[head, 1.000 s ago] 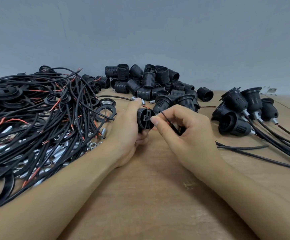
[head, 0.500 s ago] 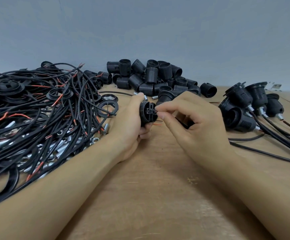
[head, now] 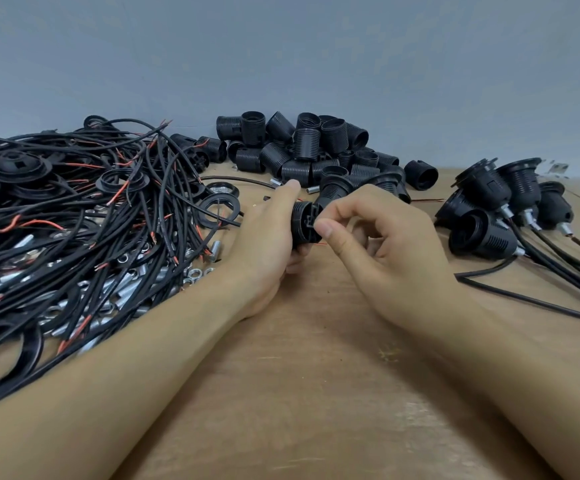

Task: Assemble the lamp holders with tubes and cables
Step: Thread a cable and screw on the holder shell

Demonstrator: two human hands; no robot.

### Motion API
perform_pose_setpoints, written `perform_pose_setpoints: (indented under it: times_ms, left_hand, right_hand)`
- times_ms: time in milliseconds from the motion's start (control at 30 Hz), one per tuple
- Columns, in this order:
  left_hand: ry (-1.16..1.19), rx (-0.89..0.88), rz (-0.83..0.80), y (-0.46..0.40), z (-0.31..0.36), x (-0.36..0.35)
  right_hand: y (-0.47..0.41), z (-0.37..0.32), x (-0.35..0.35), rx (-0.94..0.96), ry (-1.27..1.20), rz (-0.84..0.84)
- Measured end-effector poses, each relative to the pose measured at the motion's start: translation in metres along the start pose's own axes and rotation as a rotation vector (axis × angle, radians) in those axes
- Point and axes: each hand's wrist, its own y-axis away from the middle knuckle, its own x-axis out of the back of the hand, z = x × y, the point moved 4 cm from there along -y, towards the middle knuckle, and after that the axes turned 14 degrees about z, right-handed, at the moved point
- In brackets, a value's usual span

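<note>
My left hand [head: 267, 237] grips a black lamp holder [head: 304, 223] just above the wooden table [head: 316, 375], its terminal end turned toward my right hand. My right hand [head: 378, 244] pinches something small at that end between thumb and forefinger; a thin red wire tip [head: 319, 243] shows just below the holder. The cable itself is hidden behind my right hand.
A tangle of black and red cables [head: 73, 220] with rings, metal tubes and nuts [head: 191, 268] fills the left. A pile of loose black holder shells [head: 316, 150] lies behind my hands. Finished holders with cables [head: 496, 209] sit at the right.
My right hand has moved up to the holder's end and the black cable it held is no longer visible. The view has shifted slightly downward and left.
</note>
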Motion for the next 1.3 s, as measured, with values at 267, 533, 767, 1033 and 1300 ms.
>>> perform_pose_setpoints:
  times_ms: [267,533,767,1033,1300]
  left_hand:
    - [-0.024,-0.034,0.01,-0.001,-0.001,0.001]
    - [-0.14,-0.161,0.055,-0.002,-0.005,0.002]
    - [-0.058,-0.094,0.002,-0.004,-0.004,0.005]
    - [0.01,-0.046,0.065,-0.006,-0.003,0.005]
    - [0.013,-0.056,0.058,-0.008,-0.004,0.006]
  right_hand:
    - [0.0,-0.001,0.001,-0.012,0.026,0.03]
    - [0.004,-0.004,-0.001,0.029,0.092,0.065]
    - [0.002,-0.001,-0.003,-0.068,-0.097,-0.03]
    - [-0.013,0.031,0.008,-0.512,-0.455,-0.079]
    - [-0.016,0.039,0.039,-0.504,-0.143,-0.764]
